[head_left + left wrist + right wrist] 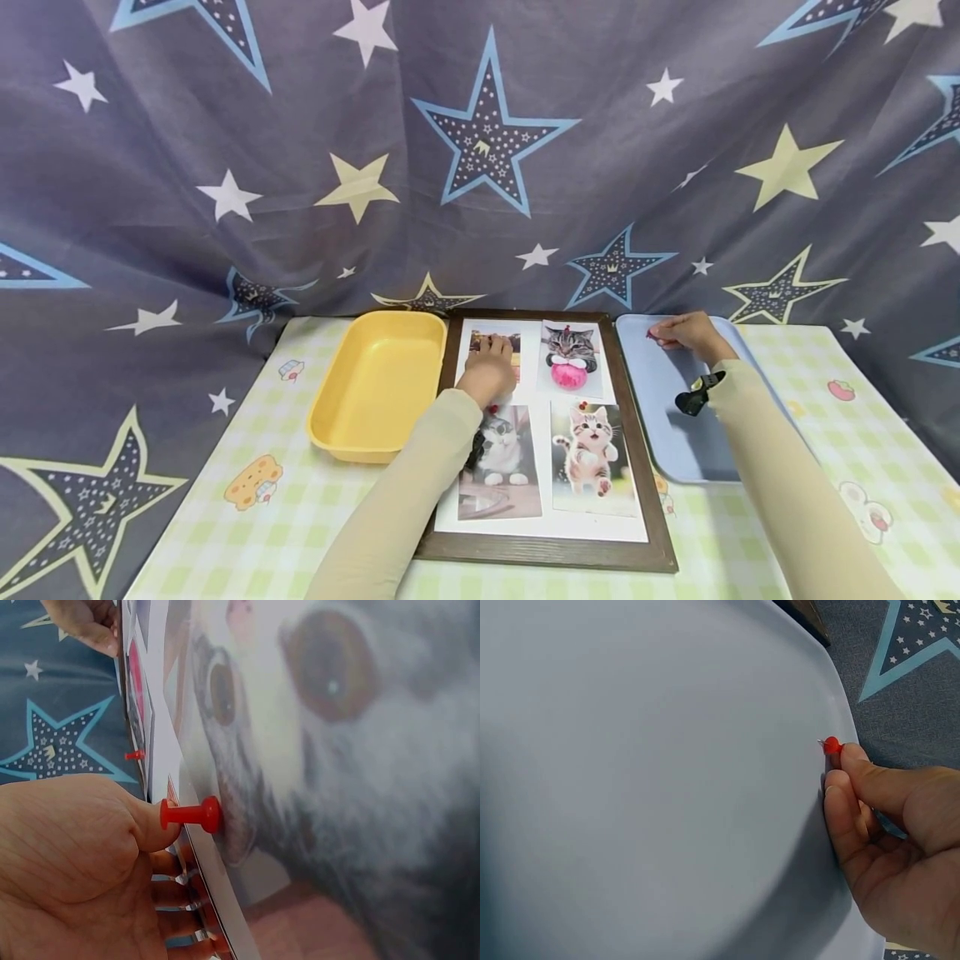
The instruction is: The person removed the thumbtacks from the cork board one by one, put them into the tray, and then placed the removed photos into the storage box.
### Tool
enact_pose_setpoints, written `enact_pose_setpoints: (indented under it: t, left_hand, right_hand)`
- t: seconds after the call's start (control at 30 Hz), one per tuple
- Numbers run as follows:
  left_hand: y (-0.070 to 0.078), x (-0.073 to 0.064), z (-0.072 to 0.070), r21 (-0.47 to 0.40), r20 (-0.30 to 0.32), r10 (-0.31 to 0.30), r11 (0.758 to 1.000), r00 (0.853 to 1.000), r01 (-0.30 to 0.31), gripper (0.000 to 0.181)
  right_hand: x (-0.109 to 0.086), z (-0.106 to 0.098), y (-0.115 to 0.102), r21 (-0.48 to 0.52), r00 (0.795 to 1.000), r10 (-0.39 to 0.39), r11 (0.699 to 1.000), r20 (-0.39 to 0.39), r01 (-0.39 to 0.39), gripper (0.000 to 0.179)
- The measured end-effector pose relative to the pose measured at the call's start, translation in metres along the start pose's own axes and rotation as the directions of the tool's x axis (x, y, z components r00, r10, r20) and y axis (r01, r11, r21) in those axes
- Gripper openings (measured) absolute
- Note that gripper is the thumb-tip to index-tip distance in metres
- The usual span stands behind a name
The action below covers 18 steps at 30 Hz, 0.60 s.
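Starting lower left: got a desk [285, 533] under a green-check cloth with cartoon prints, backed all along the top of the frame by a dark starry curtain [480, 271]. Next, just left of center, seeing a yellow tray [375, 383], set right beside the brown-edged board [547, 550] in mid-frame. On that board, counting four photos in two rows.

At its upper left, got the left hand [487, 372] resting on a photo [515, 343] and covering most of it, fingers reaching over it, not clamped on anything as far as visible. Below that, seeing a gray cat photo [501, 467], with a red pin [189, 815] at its top, super close to the left thumb. Can't tell if touching. Over on the board's right side, got a tabby photo [553, 375] up top with its pin [567, 328], then a kitten photo [583, 467] below with another pin [583, 406].

Right of center, over the upper part of the blue tray [675, 450], got the right hand [692, 333] pinching a loose pin [832, 745] in the fingertips, metal point sticking out. Hands well apart, btw.
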State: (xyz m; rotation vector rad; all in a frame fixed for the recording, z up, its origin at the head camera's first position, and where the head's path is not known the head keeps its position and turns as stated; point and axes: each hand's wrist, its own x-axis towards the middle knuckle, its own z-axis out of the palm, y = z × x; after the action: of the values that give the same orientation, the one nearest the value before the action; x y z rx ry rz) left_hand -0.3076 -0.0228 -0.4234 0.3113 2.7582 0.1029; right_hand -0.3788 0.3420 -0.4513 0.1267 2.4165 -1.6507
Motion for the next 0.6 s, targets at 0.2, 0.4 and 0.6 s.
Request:
enact_pose_setpoints:
  t: [0.2, 0.4, 0.6]
  left_hand:
    - [0.0001, 0.0023, 0.0014, 0.004, -0.001, -0.003, 1.000, 1.000, 0.003, 0.066]
    - [0.0002, 0.0031, 0.0014, -0.007, 0.008, -0.005, 1.000, 1.000, 0.005, 0.066]
    - [0.0001, 0.0035, 0.0019, 0.004, 0.015, -0.011, 1.000, 1.000, 0.011, 0.066]
  right_hand:
    - [0.0010, 0.0005, 0.0012, 0.003, 1.000, -0.008, 1.000, 0.003, 0.008, 0.035]
    - [-0.0016, 0.0009, -0.0014, -0.011, 1.000, 0.002, 1.000, 0.005, -0.002, 0.034]
    - [-0.0028, 0.0011, -0.0024, -0.007, 1.000, 0.008, 1.000, 0.010, -0.008, 0.035]
